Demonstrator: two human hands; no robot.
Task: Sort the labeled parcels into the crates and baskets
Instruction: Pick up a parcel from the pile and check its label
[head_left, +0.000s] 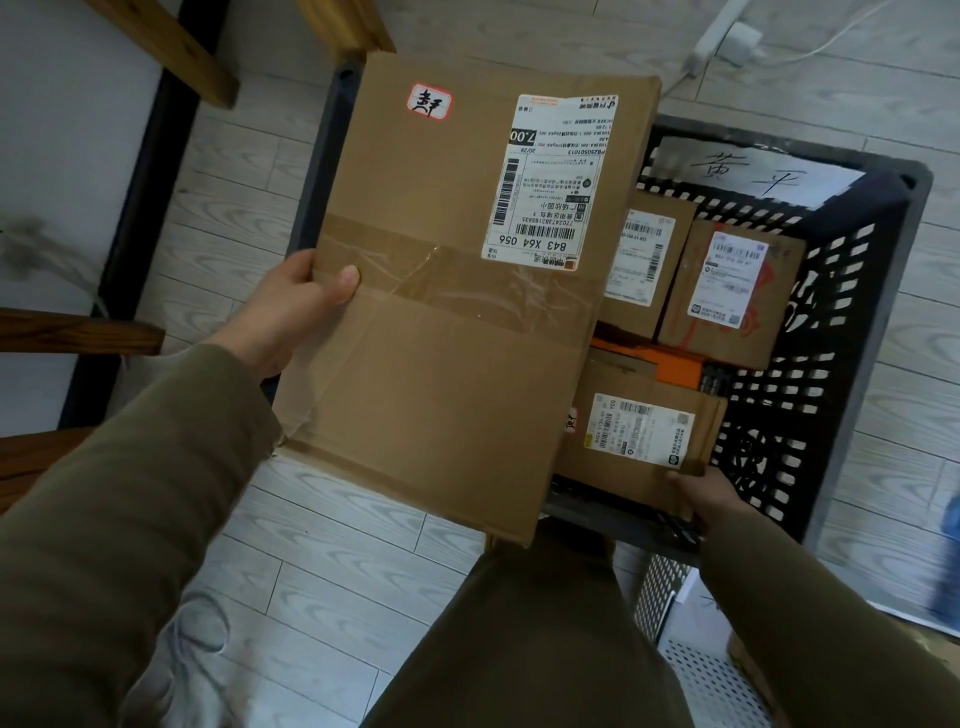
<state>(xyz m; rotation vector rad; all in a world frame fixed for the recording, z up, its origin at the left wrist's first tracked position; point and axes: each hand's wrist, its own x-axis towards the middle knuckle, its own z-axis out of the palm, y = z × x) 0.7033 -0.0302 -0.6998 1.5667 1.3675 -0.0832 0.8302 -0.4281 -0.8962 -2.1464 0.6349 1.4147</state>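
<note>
- Head view: the left hand (296, 312) grips the large parcel (441, 338) by its left edge. The thumb lies on top and the fingers are hidden beneath. The parcel is held in the air, overlapping the left wall of the black crate (883, 312).
- The right hand (701, 493) pinches the near edge of a smaller parcel (639, 436), low at the crate's near wall. Two boxed parcels (732, 291) lie toward the far wall, below a handwritten paper sign (753, 166).
- The smaller parcel seems to be going in. Next, the right hand should let go, then the large parcel's red-edged sticker (429, 102) needs matching to a crate sign.
</note>
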